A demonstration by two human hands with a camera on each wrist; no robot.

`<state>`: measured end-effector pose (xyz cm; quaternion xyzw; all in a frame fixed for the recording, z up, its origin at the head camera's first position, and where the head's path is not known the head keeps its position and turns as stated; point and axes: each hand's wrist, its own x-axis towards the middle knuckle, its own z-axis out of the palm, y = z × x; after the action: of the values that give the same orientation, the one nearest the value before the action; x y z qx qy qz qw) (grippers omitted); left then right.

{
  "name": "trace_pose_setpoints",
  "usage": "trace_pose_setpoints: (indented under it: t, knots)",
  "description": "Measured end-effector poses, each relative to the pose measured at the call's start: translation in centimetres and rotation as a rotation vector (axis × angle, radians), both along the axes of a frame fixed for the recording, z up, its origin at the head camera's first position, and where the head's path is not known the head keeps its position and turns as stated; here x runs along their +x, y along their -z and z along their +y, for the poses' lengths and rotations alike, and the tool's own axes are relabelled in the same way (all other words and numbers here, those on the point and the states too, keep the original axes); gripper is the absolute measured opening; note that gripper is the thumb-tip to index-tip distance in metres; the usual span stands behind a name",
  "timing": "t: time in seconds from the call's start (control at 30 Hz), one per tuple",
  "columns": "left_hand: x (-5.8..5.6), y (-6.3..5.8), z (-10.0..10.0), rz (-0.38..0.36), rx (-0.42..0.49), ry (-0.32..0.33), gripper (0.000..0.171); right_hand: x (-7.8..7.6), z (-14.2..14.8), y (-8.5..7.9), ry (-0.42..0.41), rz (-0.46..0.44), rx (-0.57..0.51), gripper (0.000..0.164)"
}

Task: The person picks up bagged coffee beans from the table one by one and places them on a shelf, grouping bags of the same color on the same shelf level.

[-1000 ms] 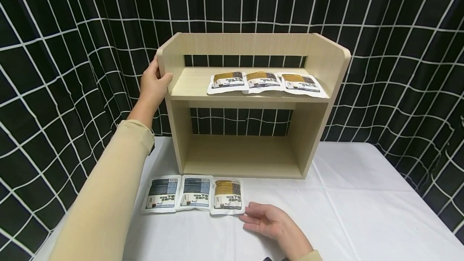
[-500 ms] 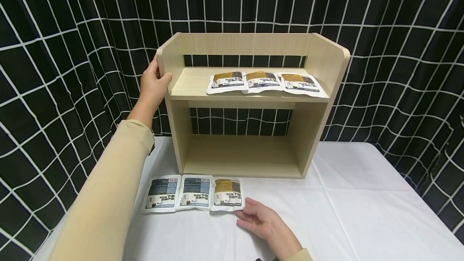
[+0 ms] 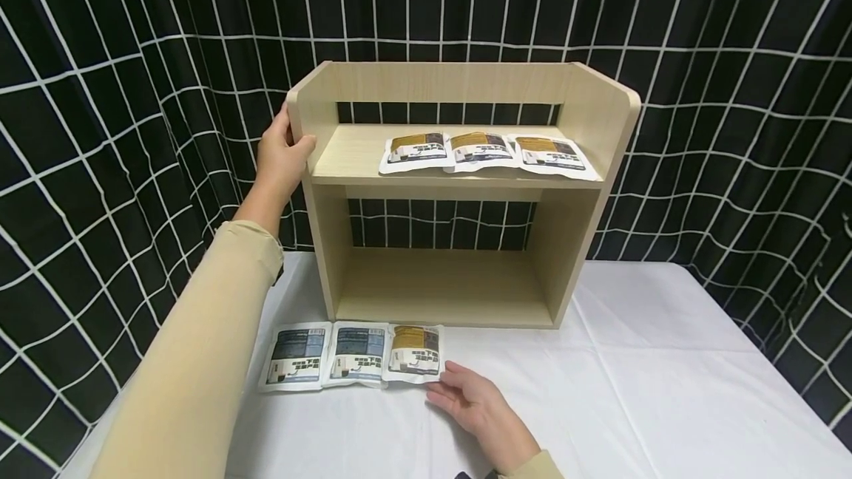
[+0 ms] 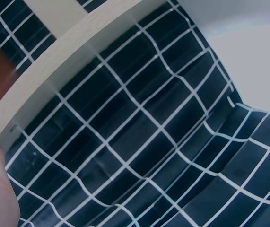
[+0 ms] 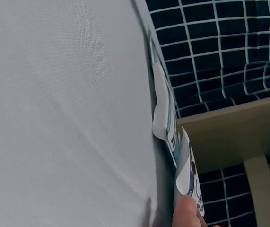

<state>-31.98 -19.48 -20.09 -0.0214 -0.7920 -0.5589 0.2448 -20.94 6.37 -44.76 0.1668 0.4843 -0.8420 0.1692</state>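
My left hand (image 3: 281, 157) grips the left side panel of a pale wooden shelf unit (image 3: 439, 82), thumb at its front edge. The panel's edge (image 4: 59, 54) crosses the left wrist view. On the table, my right hand (image 3: 475, 409) pinches the lower right corner of a white pouch with an ochre label (image 3: 414, 350). This pouch (image 5: 187, 175) is tilted up in the right wrist view, one digit against its edge. Left of it lie two blue-labelled pouches, a middle one (image 3: 358, 353) and an outer one (image 3: 296, 355); the ochre pouch's left edge overlaps the middle one.
Three more ochre-labelled pouches (image 3: 481, 150) lie in a row on the unit's upper board, toward its right. The lower board (image 3: 442, 283) sits just behind the front row. A white cloth (image 3: 665, 375) covers the table; black curtains with white grid lines (image 3: 725, 131) enclose it.
My right hand has moved left and slightly away from me, taking the ochre pouch's corner. That pouch has shifted a little left and its near edge has risen. My left hand stays put.
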Motion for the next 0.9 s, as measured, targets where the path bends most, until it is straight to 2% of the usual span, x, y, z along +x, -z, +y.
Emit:
trace_pose_setpoints:
  t: [0.27,0.6,0.9]
  knots:
    - [-0.1,-0.1,0.2,-0.004,0.006,0.007,0.063,0.4,0.6,0.0,0.026,-0.002,0.021,0.051]
    - [0.1,-0.1,-0.1,0.010,0.000,0.008,0.063,1.1,1.6,-0.6,-0.002,0.050,0.023,0.052]
    - [0.1,0.0,-0.1,0.010,-0.002,0.012,0.063,1.8,2.1,-1.5,0.008,0.100,0.035,0.050]
